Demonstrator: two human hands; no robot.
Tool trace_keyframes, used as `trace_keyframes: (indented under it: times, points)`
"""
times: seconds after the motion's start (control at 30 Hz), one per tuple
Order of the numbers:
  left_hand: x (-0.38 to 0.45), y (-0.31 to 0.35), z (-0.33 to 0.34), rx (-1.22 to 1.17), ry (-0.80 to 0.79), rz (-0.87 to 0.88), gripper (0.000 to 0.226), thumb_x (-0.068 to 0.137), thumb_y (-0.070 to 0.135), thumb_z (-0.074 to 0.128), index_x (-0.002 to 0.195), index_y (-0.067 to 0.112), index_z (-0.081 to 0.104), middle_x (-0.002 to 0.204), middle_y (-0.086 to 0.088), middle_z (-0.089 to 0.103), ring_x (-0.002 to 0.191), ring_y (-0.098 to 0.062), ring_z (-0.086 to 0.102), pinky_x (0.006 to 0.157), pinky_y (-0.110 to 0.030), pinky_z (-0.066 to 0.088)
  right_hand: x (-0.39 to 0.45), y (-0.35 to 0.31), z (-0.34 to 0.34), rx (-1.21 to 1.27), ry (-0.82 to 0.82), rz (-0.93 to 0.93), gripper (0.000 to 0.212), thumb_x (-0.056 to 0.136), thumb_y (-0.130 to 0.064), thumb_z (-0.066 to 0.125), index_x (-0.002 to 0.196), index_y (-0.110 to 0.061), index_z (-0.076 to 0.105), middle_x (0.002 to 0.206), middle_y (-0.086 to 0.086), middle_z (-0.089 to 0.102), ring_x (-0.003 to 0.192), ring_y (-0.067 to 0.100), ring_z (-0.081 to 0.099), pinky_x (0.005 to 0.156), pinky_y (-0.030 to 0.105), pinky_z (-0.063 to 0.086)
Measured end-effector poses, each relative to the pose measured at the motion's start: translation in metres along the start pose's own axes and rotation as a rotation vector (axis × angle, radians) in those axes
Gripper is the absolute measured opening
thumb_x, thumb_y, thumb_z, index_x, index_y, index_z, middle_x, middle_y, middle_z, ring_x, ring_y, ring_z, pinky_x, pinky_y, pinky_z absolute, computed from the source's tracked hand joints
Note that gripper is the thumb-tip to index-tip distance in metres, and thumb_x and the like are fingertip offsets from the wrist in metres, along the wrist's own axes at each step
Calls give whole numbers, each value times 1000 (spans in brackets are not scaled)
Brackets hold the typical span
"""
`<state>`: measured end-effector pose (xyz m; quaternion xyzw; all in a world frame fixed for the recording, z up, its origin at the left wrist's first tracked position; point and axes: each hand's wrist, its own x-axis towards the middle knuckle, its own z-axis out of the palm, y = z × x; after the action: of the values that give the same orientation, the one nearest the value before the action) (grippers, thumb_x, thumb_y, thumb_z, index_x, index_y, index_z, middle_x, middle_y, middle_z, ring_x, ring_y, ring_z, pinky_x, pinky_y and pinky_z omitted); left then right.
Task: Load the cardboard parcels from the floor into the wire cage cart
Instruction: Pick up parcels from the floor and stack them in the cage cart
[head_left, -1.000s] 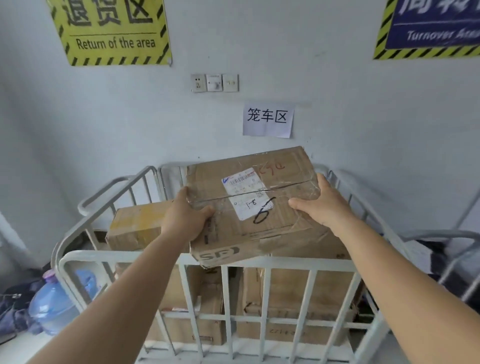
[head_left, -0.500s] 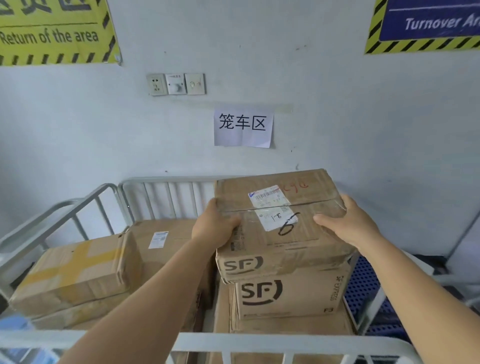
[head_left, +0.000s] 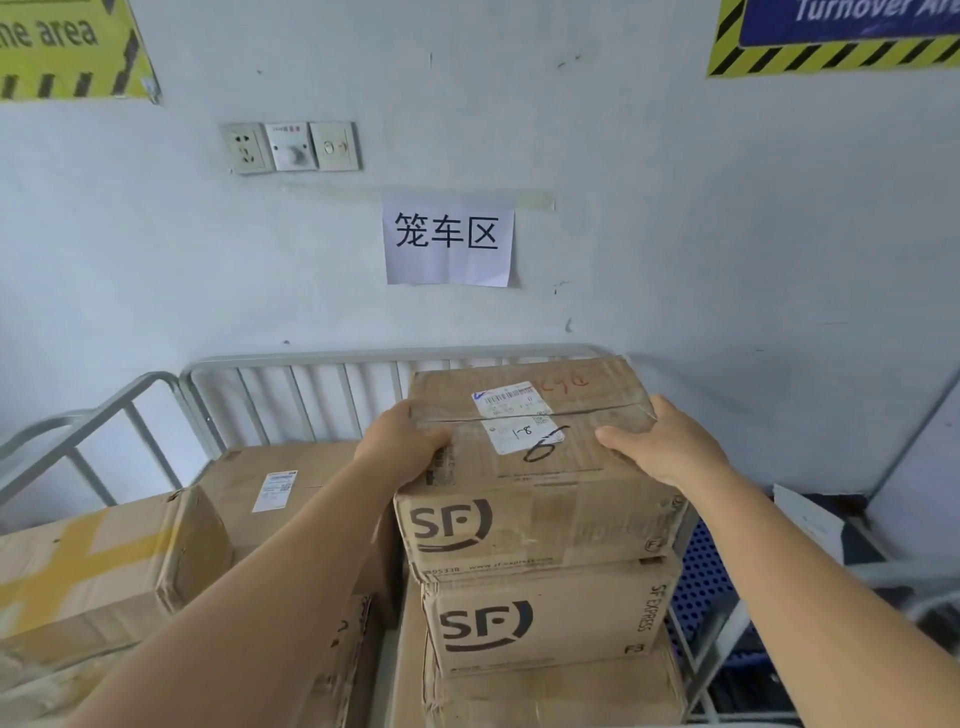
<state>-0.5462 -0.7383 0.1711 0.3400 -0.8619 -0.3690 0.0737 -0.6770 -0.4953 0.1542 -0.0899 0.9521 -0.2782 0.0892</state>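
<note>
In the cart (head_left: 291, 364), the top parcel (head_left: 535, 467) is sitting on a second parcel (head_left: 550, 618) at the right side. Two more boxes are lying to its left: one (head_left: 291, 483) toward the back rail, another (head_left: 88, 566) at the left edge.

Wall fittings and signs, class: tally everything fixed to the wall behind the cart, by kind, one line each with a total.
Hazard-striped signs: 2, one yellow sign, one blue sign
Paper notice: 1
Socket and switch plates: 3
Total: 6
</note>
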Motion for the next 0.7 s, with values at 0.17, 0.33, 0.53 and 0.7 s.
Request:
trace_keyframes:
  times: [0.17, 0.33, 0.53, 0.7]
  points:
    - [-1, -4, -4, 27, 1, 29, 45, 88, 41, 61, 125, 17, 53, 114, -4, 64, 98, -24, 61, 87, -38, 53, -3, -7, -2, -72, -26, 30, 103, 80, -73, 55, 156, -19, 12, 155, 9, 35, 138, 34, 37, 110, 45, 35]
    - [-14, -7, -9, 155, 8, 118, 42, 89, 45, 58, 120, 17, 54, 103, -1, 65, 91, -21, 61, 78, -34, 53, -25, -21, -1, -269, 104, -38, 89, 88, -68, 45, 155, -17, 16, 155, 12, 27, 139, 33, 30, 111, 44, 31]
    - [-51, -30, -32, 303, 18, 194, 63, 98, 44, 45, 151, 17, 24, 145, -4, 46, 125, -22, 51, 92, -33, 45, -73, -55, 26, -359, 171, -281, 85, 93, -63, 40, 157, -17, 7, 164, 4, 8, 150, 26, 11, 120, 45, 14]
    - [-93, -92, -69, 368, 68, 182, 66, 98, 45, 46, 153, 20, 19, 155, -2, 32, 139, -24, 35, 108, -42, 37, -131, -100, 74, -359, 82, -468, 83, 94, -60, 41, 157, -19, 7, 164, 2, 5, 151, 22, 4, 122, 45, 7]
